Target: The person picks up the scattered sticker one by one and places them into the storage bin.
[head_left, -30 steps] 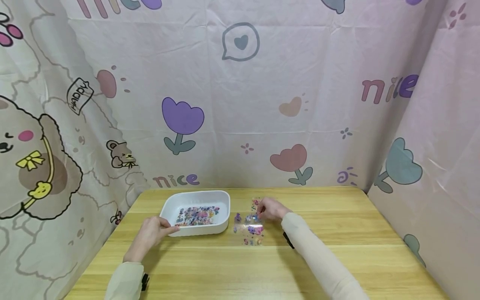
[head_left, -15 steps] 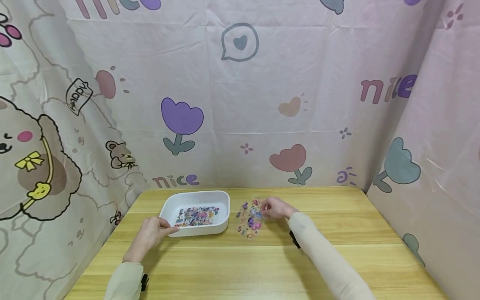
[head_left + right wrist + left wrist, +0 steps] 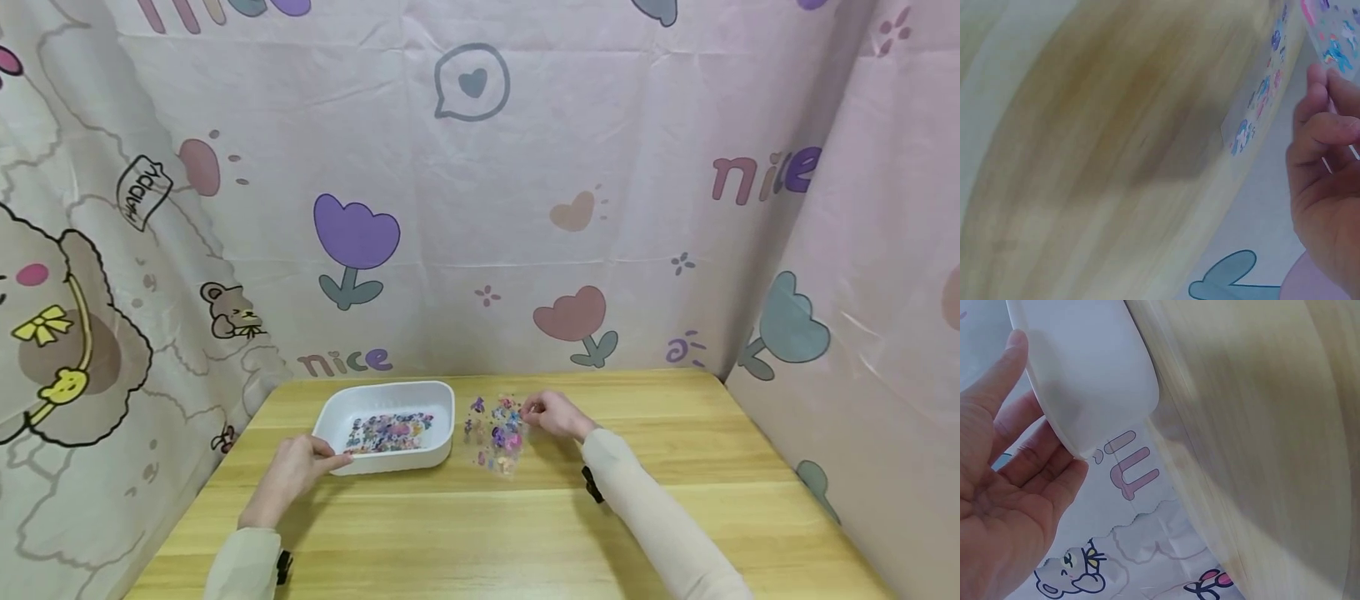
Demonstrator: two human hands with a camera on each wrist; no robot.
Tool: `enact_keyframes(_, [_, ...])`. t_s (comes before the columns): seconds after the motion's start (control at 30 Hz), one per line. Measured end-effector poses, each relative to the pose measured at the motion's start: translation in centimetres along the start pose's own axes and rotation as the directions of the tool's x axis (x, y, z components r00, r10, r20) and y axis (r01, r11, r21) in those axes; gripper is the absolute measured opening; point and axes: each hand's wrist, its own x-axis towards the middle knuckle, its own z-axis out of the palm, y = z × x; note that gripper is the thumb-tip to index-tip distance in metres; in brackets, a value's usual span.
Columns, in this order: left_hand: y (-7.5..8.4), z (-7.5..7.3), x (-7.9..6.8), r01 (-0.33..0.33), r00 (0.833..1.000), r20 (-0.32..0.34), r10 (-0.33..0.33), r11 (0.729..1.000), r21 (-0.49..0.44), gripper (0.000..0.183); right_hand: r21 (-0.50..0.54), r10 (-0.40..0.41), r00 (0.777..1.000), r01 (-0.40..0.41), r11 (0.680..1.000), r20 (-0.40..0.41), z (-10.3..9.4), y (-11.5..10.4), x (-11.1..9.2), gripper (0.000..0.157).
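My left hand [image 3: 288, 467] grips the near left part of the rim of a white plastic tub [image 3: 405, 461]; in the left wrist view, the thumb is over the rim and the fingers are along the outside. Colourful stickers [image 3: 390, 429] cover the bottom of the tub. To the right of it, my right hand [image 3: 555, 414] pinches the edge of a clear sticker sheet [image 3: 1338, 53] with small cartoon figures, raised above the table. Another clear sticker sheet [image 3: 1244, 134] lies on the wood beneath, partly overlapped by the held one in the head view.
Both items are near the back of a light wooden table [image 3: 450, 533]. A printed cloth curtain [image 3: 465, 183] hangs directly behind the table and along both sides.
My right hand has moved slightly right, and the pinched sticker sheet has tilted and turned. The left hand keeps its grip on the tub. The head view has shifted a little.
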Motion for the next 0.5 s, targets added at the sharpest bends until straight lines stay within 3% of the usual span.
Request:
enact_keyframes(0.3, [-0.1, 0.0, -0.03, -0.006, 1.0, -0.012, 0.006, 1.0, 0.004, 0.03, 0.133, -0.013, 0.992, 0.029, 0.991, -0.123, -0.31, -0.35, 0.2, 0.012])
enact_keyframes(0.5, [0.06, -0.14, -0.07, -0.012, 1.0, -0.015, 0.012, 1.0, -0.002, 0.033, 0.165, -0.008, 0.973, 0.048, 0.985, -0.232, -0.6, -0.25, 0.59, 0.016])
